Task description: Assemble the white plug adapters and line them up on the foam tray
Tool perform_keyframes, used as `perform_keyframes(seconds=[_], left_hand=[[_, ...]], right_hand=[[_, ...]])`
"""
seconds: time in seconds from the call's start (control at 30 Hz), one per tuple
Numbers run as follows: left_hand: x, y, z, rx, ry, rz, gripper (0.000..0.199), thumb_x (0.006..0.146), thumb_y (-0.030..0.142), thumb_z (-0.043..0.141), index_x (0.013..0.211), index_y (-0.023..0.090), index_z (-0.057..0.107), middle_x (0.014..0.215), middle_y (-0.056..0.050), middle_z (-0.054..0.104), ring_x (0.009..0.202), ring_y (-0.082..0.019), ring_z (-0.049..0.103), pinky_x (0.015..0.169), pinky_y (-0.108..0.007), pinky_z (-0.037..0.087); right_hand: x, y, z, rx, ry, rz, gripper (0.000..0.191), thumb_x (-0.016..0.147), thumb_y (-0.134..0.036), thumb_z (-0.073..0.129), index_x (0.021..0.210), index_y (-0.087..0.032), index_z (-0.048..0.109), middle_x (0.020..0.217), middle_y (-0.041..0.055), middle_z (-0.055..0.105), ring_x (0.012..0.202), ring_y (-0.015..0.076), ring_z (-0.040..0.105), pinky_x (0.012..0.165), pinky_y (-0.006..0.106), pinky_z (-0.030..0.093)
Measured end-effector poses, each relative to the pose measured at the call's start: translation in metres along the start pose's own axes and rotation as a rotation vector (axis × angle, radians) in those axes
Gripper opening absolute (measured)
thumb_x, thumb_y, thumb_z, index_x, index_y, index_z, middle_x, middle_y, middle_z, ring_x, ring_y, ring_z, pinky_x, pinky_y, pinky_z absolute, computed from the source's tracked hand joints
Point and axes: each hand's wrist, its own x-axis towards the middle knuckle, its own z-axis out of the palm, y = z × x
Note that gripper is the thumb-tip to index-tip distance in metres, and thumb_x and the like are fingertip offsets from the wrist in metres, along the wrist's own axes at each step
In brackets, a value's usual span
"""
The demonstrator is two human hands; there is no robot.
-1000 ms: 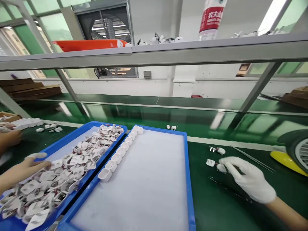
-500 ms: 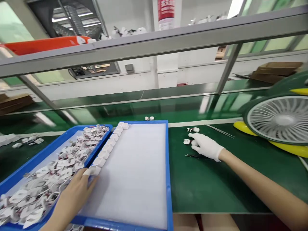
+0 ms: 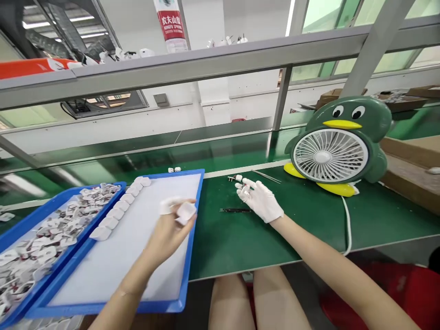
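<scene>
My left hand (image 3: 172, 229) is over the right part of the white-lined blue tray (image 3: 187, 270), fingers closed round a white plastic housing (image 3: 186, 211); white covers on its fingers are blurred. My right hand (image 3: 259, 199), in a white glove, is raised over the green table with its fingers curled round a small part, partly hidden. Behind it lies a small white piece with metal pins (image 3: 235, 178). Black tweezers (image 3: 235, 210) lie just left of the glove. White housings (image 3: 116, 214) form a row along the tray's left side.
A second blue tray (image 3: 65, 195) at the left is heaped with white parts (image 3: 48, 243). A green penguin-shaped fan (image 3: 378, 119) stands at the right, its white cable (image 3: 349, 224) running to the table edge. Silver tweezers (image 3: 266, 176) lie near the back.
The view has turned right. My left hand has moved from the row's near end toward the tray's right side with a housing. My right hand has lifted a small part off the table.
</scene>
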Motion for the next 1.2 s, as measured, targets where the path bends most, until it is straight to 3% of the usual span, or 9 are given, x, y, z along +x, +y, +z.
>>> perform_keyframes(seconds=[0.1,0.23,0.4,0.57,0.7,0.8,0.97,1.1,1.2], left_hand=[[0.027,0.030,0.045,-0.201,-0.020,0.093,0.036,0.082,0.034,0.059,0.116,0.024,0.052,0.124,-0.008,0.054,0.075,-0.012,0.063,0.061,-0.023,0.057],[0.045,0.024,0.077,-0.477,-0.041,0.116,0.034,0.082,0.030,0.060,0.111,0.022,0.044,0.120,-0.008,0.057,0.085,-0.016,0.065,0.061,-0.027,0.060],[0.044,-0.003,0.084,-0.602,-0.075,0.081,0.032,0.082,0.027,0.060,0.109,0.021,0.043,0.123,-0.009,0.054,0.091,-0.017,0.065,0.070,-0.032,0.061],[0.045,-0.014,0.085,-0.588,-0.124,-0.003,0.035,0.081,0.029,0.063,0.111,0.021,0.047,0.121,-0.008,0.057,0.090,-0.017,0.064,0.071,-0.031,0.060],[0.048,-0.022,0.087,-0.421,-0.191,-0.068,0.043,0.080,0.037,0.064,0.118,0.021,0.052,0.098,-0.004,0.066,0.068,-0.013,0.064,0.067,-0.029,0.058],[0.047,-0.028,0.089,-0.191,-0.215,0.029,0.049,0.083,0.042,0.059,0.127,0.024,0.049,0.091,-0.002,0.066,0.065,-0.013,0.063,0.066,-0.028,0.056],[0.042,-0.032,0.095,-0.009,-0.195,0.189,0.050,0.085,0.039,0.058,0.130,0.025,0.043,0.118,-0.005,0.063,0.080,-0.014,0.066,0.073,-0.027,0.056],[0.042,-0.030,0.098,0.005,-0.125,0.185,0.037,0.083,0.037,0.062,0.116,0.023,0.051,0.107,-0.002,0.067,0.084,-0.015,0.068,0.073,-0.025,0.057],[0.044,-0.029,0.098,0.041,-0.030,0.238,0.038,0.081,0.035,0.065,0.114,0.022,0.053,0.103,-0.001,0.069,0.081,-0.014,0.069,0.069,-0.022,0.057]], right_hand=[[0.001,0.009,-0.009,0.070,0.059,0.051,0.044,0.073,-0.036,0.075,0.103,-0.024,0.045,0.104,0.0048,0.063,0.087,0.0162,0.065,0.081,0.035,0.054],[0.003,0.013,-0.006,0.021,0.015,0.084,0.061,0.063,-0.028,0.082,0.111,-0.025,0.044,0.110,0.0071,0.063,0.083,0.0192,0.066,0.076,0.038,0.054],[0.008,0.010,0.011,-0.045,-0.035,0.086,0.048,0.063,-0.023,0.081,0.105,-0.020,0.060,0.123,0.0075,0.057,0.088,0.0160,0.063,0.079,0.030,0.052],[0.007,0.008,0.006,-0.115,-0.112,0.117,0.055,0.071,-0.020,0.074,0.120,-0.026,0.050,0.114,0.0060,0.061,0.082,0.0134,0.062,0.069,0.027,0.051],[0.004,0.007,-0.004,-0.249,-0.150,0.118,0.046,0.069,-0.017,0.075,0.108,-0.023,0.052,0.114,0.0074,0.061,0.084,0.0147,0.061,0.062,0.024,0.049],[0.001,0.005,-0.007,-0.346,-0.207,0.069,0.041,0.076,-0.018,0.069,0.114,-0.023,0.056,0.116,0.0070,0.059,0.089,0.0138,0.059,0.071,0.027,0.051],[-0.002,0.006,-0.009,-0.751,-0.297,-0.215,0.042,0.086,-0.015,0.054,0.126,-0.026,0.053,0.107,0.0056,0.056,0.100,0.0158,0.055,0.093,0.038,0.047],[-0.005,0.007,-0.003,-1.083,-0.286,-0.574,0.048,0.084,-0.007,0.050,0.127,-0.028,0.051,0.102,0.0051,0.055,0.091,0.0142,0.055,0.078,0.032,0.052],[-0.009,0.007,0.002,-1.147,-0.304,-0.673,0.064,0.079,-0.002,0.050,0.137,-0.027,0.038,0.098,0.0037,0.058,0.077,0.0115,0.053,0.064,0.024,0.051]])
